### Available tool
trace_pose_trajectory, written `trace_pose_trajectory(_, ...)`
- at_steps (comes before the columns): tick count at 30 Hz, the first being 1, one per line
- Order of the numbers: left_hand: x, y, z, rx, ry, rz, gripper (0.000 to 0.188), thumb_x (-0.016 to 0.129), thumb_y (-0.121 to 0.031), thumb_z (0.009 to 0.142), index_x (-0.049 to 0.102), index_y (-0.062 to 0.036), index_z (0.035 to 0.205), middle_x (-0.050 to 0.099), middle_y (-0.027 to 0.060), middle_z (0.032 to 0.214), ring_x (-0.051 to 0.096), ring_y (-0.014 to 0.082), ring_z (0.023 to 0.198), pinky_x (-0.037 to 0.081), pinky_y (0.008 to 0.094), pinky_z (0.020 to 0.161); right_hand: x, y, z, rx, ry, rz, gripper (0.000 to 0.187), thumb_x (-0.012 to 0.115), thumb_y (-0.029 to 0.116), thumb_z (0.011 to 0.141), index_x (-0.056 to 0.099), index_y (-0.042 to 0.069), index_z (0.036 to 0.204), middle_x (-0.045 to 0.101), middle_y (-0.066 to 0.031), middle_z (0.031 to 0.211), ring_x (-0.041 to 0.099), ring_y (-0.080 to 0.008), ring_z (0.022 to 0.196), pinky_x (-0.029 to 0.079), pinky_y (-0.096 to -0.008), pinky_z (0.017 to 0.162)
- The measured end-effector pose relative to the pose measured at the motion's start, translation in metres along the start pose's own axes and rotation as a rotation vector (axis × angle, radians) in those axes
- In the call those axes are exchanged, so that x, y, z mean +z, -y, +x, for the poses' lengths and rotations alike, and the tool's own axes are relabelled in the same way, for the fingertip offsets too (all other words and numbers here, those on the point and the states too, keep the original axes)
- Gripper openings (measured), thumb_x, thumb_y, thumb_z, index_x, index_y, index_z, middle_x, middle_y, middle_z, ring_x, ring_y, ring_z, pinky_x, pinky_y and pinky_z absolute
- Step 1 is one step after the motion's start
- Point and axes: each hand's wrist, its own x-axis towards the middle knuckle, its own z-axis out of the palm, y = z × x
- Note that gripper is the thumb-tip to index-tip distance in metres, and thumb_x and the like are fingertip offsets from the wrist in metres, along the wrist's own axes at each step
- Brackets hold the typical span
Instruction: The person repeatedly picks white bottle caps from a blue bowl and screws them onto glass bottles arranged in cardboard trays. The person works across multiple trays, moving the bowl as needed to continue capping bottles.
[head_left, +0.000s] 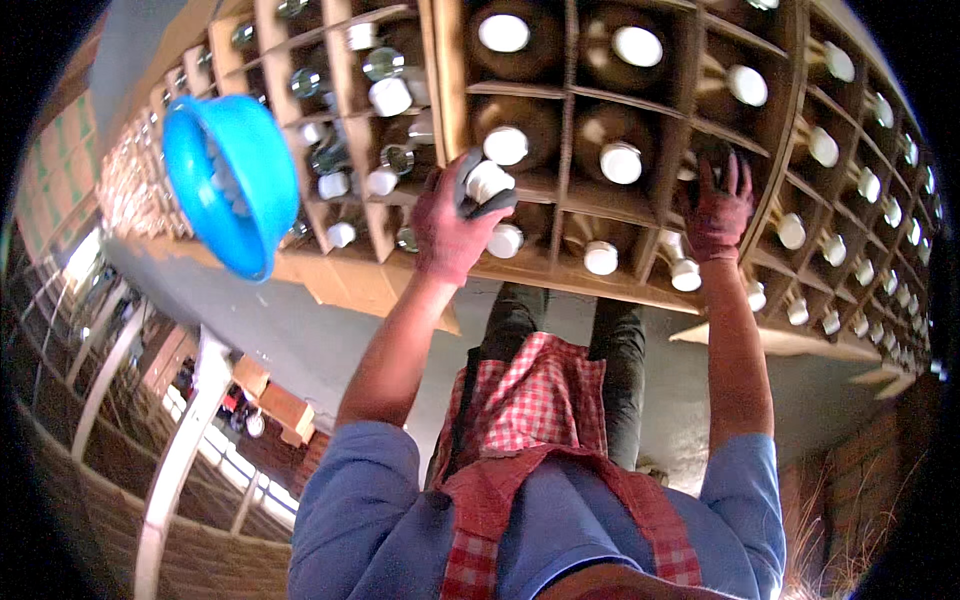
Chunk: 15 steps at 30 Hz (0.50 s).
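Note:
My left hand, in a red work glove with dark fingertips, is closed around a white cap. Whether that cap sits on a bottle is hidden by the hand. It hovers over the near rows of a divided cardboard carton of glass bottles, each in its own compartment. Close by are a capped bottle and another capped bottle. My right hand, gloved the same way, reaches over a compartment farther right with its fingers stretched and apart. A tilted capped bottle lies just beside its wrist.
A blue plastic basin with small pale pieces rests on the cartons at left. Smaller jars with white lids fill the left carton, some without lids. More capped bottles extend right. Loose carton flaps stick out toward me.

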Motion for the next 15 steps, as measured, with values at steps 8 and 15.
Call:
trace_pose_trajectory(8,-0.126,0.111,-0.045,-0.44,-0.513,-0.171,0.048,0.072,-0.004,0.065,0.06,-0.0032,0.111,0.062,0.0059,0.104,0.058,0.0176,0.093,0.047,0.0306,0.084,0.025,-0.011,0.021,0.065,-0.033,0.025,0.055,0.068,0.03,0.072,0.052,0.017,0.123,0.041,-0.0129,0.134,0.038,-0.0344,0.121,0.039,-0.0411,0.098)
trace_pose_trajectory(15,-0.224,0.187,-0.015,-0.48,-0.711,-0.318,0.035,0.075,-0.01,0.065,0.065,-0.0013,0.097,0.063,0.0044,0.091,0.056,0.018,0.083,0.045,0.031,0.076,0.016,-0.019,0.016,0.106,-0.13,0.508,0.063,0.073,0.019,0.07,0.047,0.01,0.126,0.046,-0.0176,0.13,0.042,-0.0325,0.12,0.035,-0.0394,0.101)
